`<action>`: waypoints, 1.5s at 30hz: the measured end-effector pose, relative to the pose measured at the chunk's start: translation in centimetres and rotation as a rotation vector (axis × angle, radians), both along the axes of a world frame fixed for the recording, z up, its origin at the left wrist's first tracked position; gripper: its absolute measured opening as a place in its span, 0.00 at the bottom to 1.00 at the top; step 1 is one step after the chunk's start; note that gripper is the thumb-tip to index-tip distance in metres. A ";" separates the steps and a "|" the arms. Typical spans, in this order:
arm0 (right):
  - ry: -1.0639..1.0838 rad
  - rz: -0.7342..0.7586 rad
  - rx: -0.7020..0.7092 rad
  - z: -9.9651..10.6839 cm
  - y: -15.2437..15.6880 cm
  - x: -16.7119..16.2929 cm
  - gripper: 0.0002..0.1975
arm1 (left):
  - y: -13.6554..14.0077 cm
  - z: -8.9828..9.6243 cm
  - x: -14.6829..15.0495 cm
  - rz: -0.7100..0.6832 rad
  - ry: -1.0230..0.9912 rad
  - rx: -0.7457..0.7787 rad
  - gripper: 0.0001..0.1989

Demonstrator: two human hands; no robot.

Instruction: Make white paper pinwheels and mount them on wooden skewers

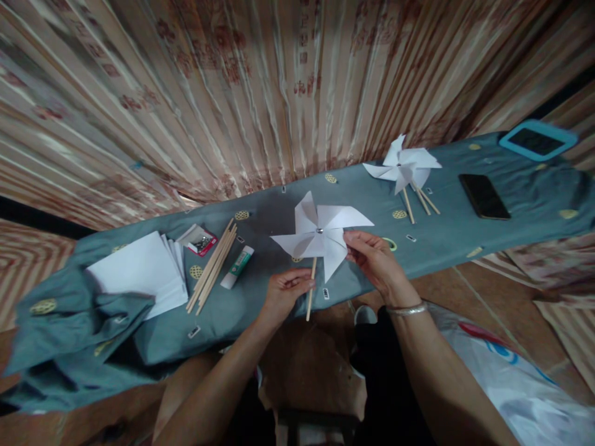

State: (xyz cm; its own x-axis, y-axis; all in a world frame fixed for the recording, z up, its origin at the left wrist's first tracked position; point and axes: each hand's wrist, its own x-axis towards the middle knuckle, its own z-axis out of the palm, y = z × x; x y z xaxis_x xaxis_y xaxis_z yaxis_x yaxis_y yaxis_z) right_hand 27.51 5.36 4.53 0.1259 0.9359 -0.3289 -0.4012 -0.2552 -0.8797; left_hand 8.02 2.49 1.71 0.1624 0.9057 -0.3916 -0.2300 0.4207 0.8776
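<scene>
A white paper pinwheel [331, 217] on a thin wooden stick [311, 301] is held up over the cloth-covered table, a small metal pin at its centre. My left hand [288, 291] is closed around the stick below the blades. With thumb and fingers, my right hand [372, 254] pinches the edge of the right-hand blade; a bracelet [409, 310] circles that wrist. Behind it on the right lie finished-looking white pinwheels [404, 166], overlapping, their sticks pointing toward me. A pale green ring-shaped item [391, 244] shows partly beside my right hand.
To the left lie white paper sheets [139, 272], a small box of pins [198, 240], several wooden sticks [212, 266] and a glue stick [237, 267]. On the right are a black phone [484, 196] and a blue-framed tablet [538, 139]. A curtain [260, 93] hangs behind the table [446, 244].
</scene>
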 end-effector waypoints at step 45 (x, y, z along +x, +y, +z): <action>0.048 -0.049 0.061 0.9 -0.3 -1.5 0.17 | -1.0 1.1 0.8 -0.114 -0.074 -0.104 0.22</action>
